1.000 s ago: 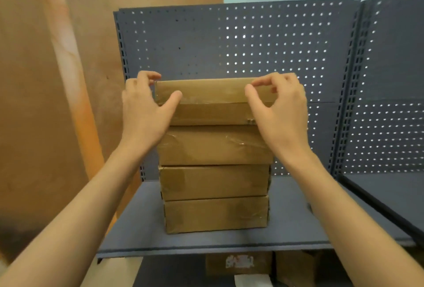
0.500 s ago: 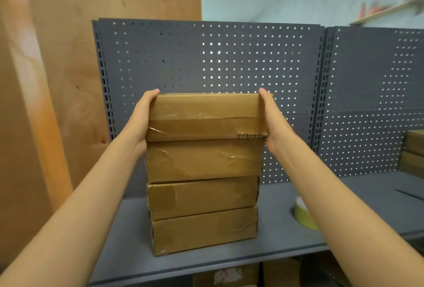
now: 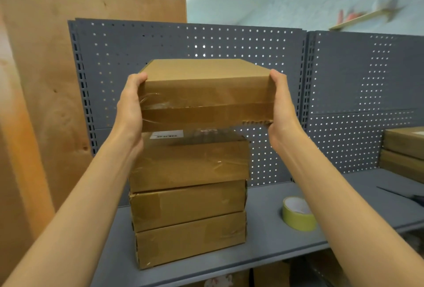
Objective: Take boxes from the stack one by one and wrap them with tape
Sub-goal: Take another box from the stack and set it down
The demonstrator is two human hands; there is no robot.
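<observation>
The top box [image 3: 206,94] is held in mid-air, clear of the stack [image 3: 189,201], with a visible gap beneath it. It sits level, slightly offset toward 3 o'clock relative to the boxes below. Clear tape wrinkles show on its front face near the left end, and torn corrugation shows at its lower right edge.

Left hand [image 3: 129,112]: pressed against the box's left end, thumb hooked over the top front corner. The other fingers pass behind the box and cannot be seen; whether they are apart or together cannot be told.

Right hand [image 3: 283,107]: clamped on the box's right end, thumb at the top corner, palm against the side. Its remaining fingers are hidden behind the box.

The stack consists of three cardboard boxes resting on the grey shelf [image 3: 263,252], directly below the held box. The uppermost of the three carries a white label [image 3: 167,135] on its top face.

A roll of yellow-green tape [image 3: 298,214] lies on the shelf at 4 o'clock from the stack, well apart from it. Two more boxes [image 3: 403,151] are stacked at the 3 o'clock edge of the view. A perforated grey back panel [image 3: 206,41] stands behind the shelf; a plywood board [image 3: 80,34] stands at 9 o'clock.
</observation>
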